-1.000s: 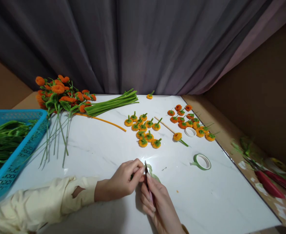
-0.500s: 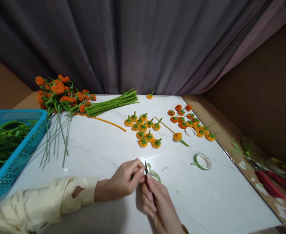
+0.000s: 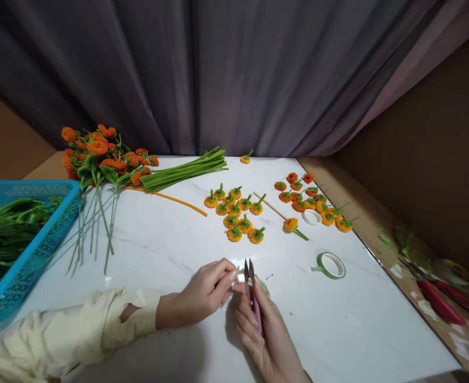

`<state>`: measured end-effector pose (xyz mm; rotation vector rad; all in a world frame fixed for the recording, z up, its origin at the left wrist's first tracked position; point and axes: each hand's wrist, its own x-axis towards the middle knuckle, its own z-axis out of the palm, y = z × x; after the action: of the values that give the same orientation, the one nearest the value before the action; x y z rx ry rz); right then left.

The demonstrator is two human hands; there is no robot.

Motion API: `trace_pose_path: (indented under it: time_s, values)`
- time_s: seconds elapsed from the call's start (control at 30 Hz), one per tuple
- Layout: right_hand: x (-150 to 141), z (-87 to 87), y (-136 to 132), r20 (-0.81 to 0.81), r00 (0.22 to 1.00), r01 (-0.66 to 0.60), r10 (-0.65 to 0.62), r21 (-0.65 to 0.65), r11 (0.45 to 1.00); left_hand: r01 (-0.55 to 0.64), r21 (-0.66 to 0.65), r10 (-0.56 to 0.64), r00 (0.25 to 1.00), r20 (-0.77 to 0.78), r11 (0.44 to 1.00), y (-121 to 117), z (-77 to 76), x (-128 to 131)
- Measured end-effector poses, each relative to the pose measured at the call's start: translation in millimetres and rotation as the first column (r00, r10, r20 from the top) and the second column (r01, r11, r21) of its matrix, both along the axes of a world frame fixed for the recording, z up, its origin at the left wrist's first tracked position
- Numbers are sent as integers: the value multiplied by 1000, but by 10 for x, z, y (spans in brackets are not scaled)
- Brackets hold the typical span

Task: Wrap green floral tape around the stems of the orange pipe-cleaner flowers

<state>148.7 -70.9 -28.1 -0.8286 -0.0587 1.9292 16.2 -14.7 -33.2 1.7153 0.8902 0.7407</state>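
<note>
Thread snips (image 3: 252, 290), pink-handled with two narrow blades parted and pointing up the frame, are held in the grip of the right hand (image 3: 264, 335) at the lower centre of the frame, just above the white table (image 3: 170, 239). A small green piece, seemingly floral tape (image 3: 263, 287), shows right behind the blades; whether it is attached to anything cannot be told. The left hand (image 3: 202, 295) is pinched shut on something small just left of the blades, its fingertips nearly touching the right hand; what is pinched is too small to make out.

Further out, a roll of green tape (image 3: 330, 264) lies to the right, with a white tape roll (image 3: 311, 216) above it. Small orange pipe-cleaner pumpkins (image 3: 236, 210) with green stalks are clustered at the centre, and a second group (image 3: 312, 199) lies towards the upper right; none of these has a long stem. Finished stemmed flowers (image 3: 98, 159) are heaped at the upper left beside a bundle of green pipe cleaners (image 3: 186, 170). A blue basket (image 3: 30, 250) of green leaves stands at the left edge.

Judging by this, part of the work is done, while many loose heads remain to be stemmed and wrapped.
</note>
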Motion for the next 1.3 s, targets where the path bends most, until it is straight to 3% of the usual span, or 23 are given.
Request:
trace_pose_path:
  time_s: [0.1,0.17,0.23,0.27,0.3,0.37,0.43,0.5,0.57,0.63,0.73,0.9,1.07,1.3]
  values:
    - [57,49,15,-28,999,-31,31,12,999,-6,20,6,1000,-15,1000,8,-16,-7]
    - [148,110,23,49,998,-50,48,27,998,-12,20,13,1000,-25,1000,10,-39,-9]
    - [307,173,37,260,965,-38,21,64,997,-16,10,16,999,-34,1000,10,-67,-9]
    - [414,197,51,420,907,-18,-25,98,995,-15,4,15,999,-36,1000,9,-79,-10]
    - [536,213,72,596,798,0,-91,150,989,-14,-2,13,999,-37,1000,9,-89,-10]
    - [808,214,138,890,420,-27,-178,208,978,-10,-13,9,999,-32,1000,8,-102,-11]
    - [1071,180,227,988,48,-129,-147,152,980,-2,-21,1,1000,-30,1000,9,-104,-12]
    - [1275,130,316,981,-168,-248,-99,55,967,10,-22,-11,999,-38,1000,12,-101,-13]
    - [1395,89,381,953,-292,-312,-79,-17,950,22,-8,-22,998,-55,1000,17,-99,-15]
    - [1440,68,411,937,-344,-349,-58,-71,934,31,14,-30,997,-70,999,24,-101,-16]
    - [1424,60,395,937,-344,-420,-53,-103,902,34,21,-32,997,-75,999,32,-105,-15]
    - [1365,24,306,932,-326,-478,-158,-18,878,29,-4,-29,996,-87,1000,36,-100,-10]
    - [1346,14,218,886,-399,-452,-236,34,891,35,-11,-36,996,-82,999,37,-80,-7]
    - [1344,-45,157,830,-451,-552,-329,30,833,43,25,-39,992,-117,999,49,-72,1]
